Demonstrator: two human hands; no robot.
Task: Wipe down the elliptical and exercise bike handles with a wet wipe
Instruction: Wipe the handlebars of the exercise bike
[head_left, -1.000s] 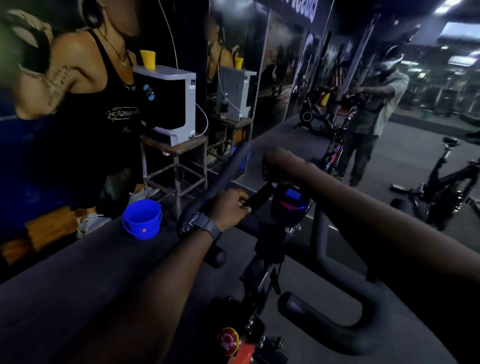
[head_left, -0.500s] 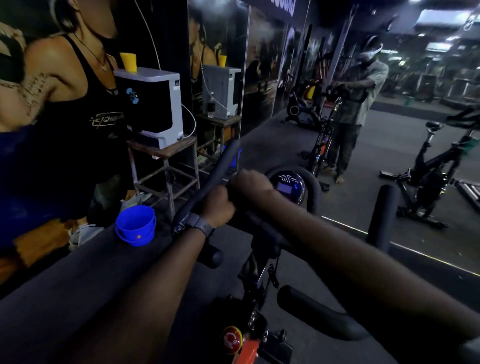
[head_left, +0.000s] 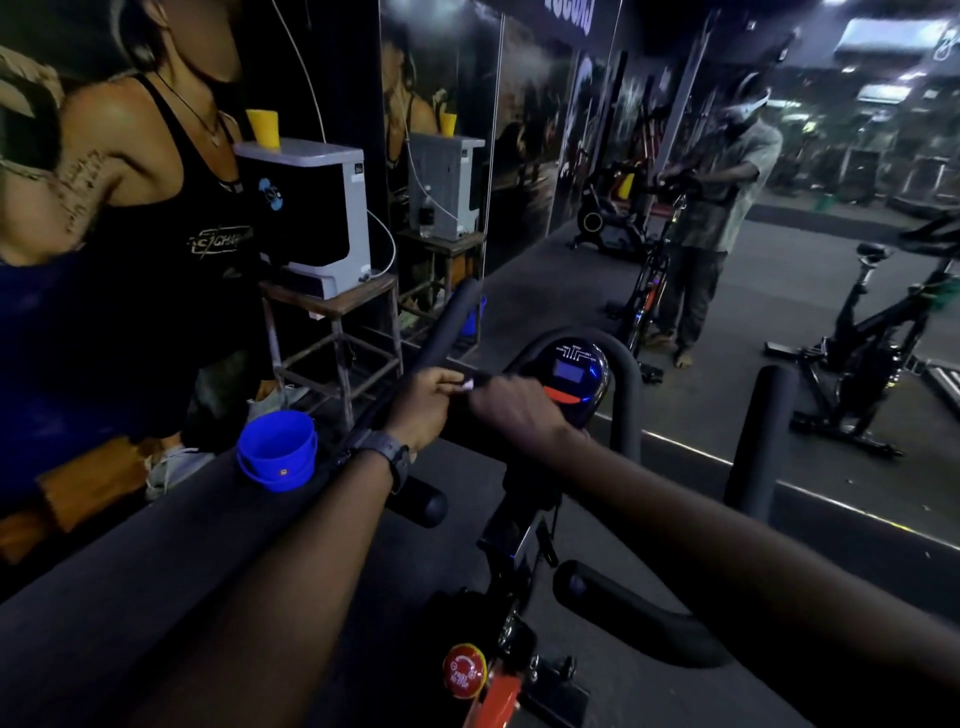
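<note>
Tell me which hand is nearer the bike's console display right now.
Right. The right hand sits directly beside the console display, its knuckles at the console's left edge. The left hand is further left, on the handlebar, with the right hand between it and the console.

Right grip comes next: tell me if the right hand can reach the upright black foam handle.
Probably yes: the right hand rests by the console, and nothing stands between it and the upright black foam handle.
</note>
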